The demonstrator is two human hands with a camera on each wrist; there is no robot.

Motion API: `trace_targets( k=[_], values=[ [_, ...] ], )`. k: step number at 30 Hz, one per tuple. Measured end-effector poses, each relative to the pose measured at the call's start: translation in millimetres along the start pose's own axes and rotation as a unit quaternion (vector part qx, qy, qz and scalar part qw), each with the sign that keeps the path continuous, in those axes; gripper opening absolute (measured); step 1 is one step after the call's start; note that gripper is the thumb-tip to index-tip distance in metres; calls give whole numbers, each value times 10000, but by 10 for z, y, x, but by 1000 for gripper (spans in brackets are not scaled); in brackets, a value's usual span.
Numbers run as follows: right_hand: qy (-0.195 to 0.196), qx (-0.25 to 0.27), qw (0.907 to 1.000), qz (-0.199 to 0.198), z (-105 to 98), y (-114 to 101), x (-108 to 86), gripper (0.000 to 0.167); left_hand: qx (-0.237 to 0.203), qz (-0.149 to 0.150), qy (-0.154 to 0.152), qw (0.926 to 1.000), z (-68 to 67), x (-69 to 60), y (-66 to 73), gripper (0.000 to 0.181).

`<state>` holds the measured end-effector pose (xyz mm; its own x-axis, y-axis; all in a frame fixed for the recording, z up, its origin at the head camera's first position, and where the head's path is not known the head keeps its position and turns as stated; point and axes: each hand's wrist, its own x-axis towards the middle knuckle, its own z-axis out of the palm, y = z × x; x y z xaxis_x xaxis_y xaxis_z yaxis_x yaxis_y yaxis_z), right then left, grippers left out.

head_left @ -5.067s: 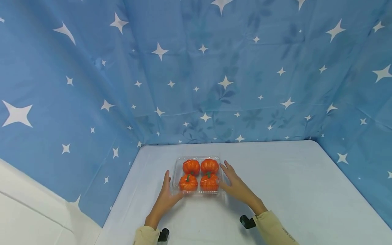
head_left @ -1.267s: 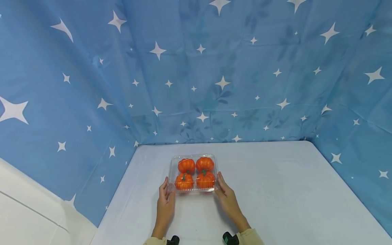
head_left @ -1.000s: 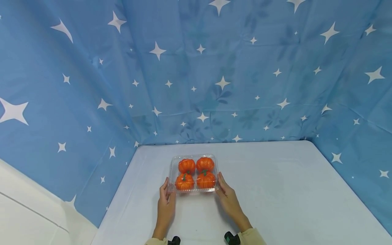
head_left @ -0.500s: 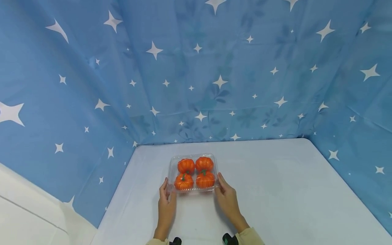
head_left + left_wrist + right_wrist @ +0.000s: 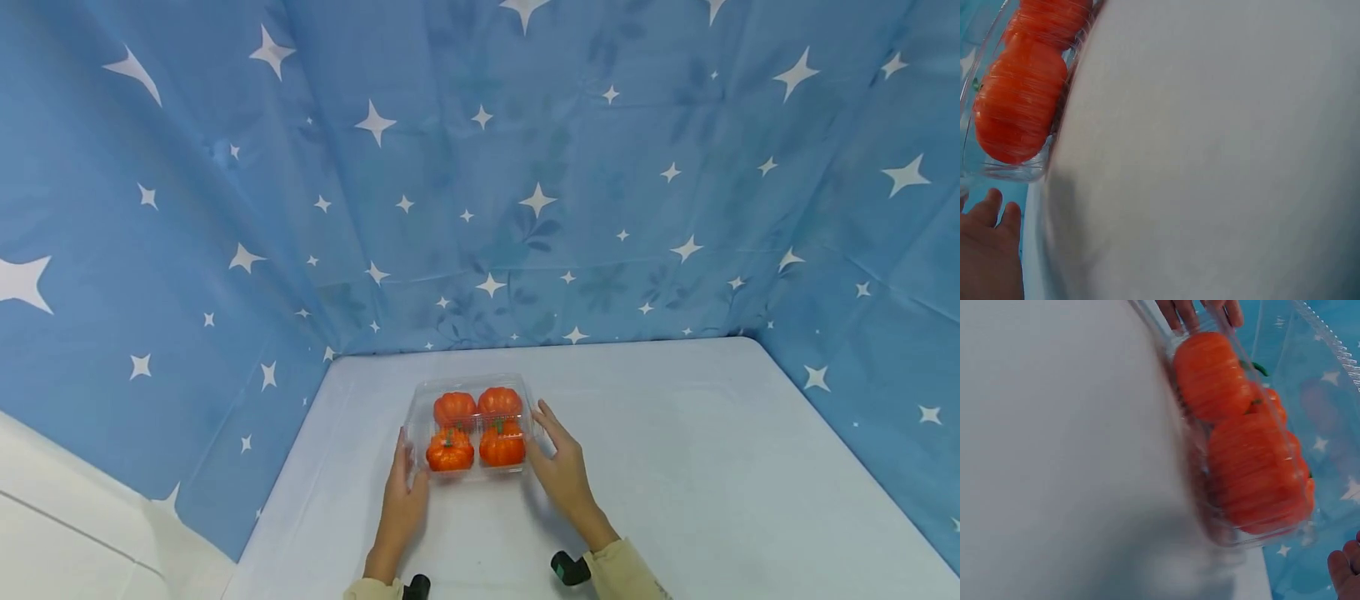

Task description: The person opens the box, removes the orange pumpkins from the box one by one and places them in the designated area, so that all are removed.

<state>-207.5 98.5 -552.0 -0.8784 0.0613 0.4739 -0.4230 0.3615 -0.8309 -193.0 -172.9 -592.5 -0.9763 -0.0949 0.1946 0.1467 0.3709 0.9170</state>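
Several small orange toy pumpkins (image 5: 450, 451) with green stems sit in a clear plastic clamshell box (image 5: 477, 473) on the white table. The box's lid (image 5: 1342, 357) is raised at the front in the right wrist view, still joined at the back. My left hand (image 5: 401, 507) lies along the box's left side, its fingers fairly straight; whether they touch the wall cannot be told. My right hand (image 5: 561, 477) is at the right side, fingers extended and spread near the lid's edge. In the right wrist view, the right hand (image 5: 1349, 570) stands apart from the box.
The white tabletop (image 5: 660, 450) reaches out to the right and in front of the box. A blue curtain (image 5: 480, 167) with white stars hangs along the back and both sides. At the lower left is a white panel (image 5: 82, 533).
Over the last half second the lid's front edge has risen from the front of the box. The right hand has shifted slightly farther back, and its fingers have loosened; the left fingers have straightened.
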Motion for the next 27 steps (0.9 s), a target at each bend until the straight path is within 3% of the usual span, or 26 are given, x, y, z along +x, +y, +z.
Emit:
trace_targets(
  k=[4,8,10,13,16,21,27],
  values=[
    [-132,198,9997,52,-40,-91,155,43,146,100,-453,9988,-46,79,34,70],
    [-238,462,9985,143,-64,-170,313,43,292,165,-644,9974,-68,122,53,70],
    [-258,658,9972,236,-78,-203,394,43,441,229,-687,9964,-73,135,46,76],
    [-317,993,9942,257,-103,-244,531,42,724,196,-763,9943,-85,156,33,99],
    [-438,1213,9912,291,-121,-274,684,41,1221,144,-882,9885,-119,182,27,115],
    [-743,1369,9869,424,-168,-304,933,46,1902,292,-1161,9744,-215,232,43,118],
    [-1107,1398,9830,429,-267,-320,1174,50,2057,379,-1414,9676,-271,214,34,118]
  ],
)
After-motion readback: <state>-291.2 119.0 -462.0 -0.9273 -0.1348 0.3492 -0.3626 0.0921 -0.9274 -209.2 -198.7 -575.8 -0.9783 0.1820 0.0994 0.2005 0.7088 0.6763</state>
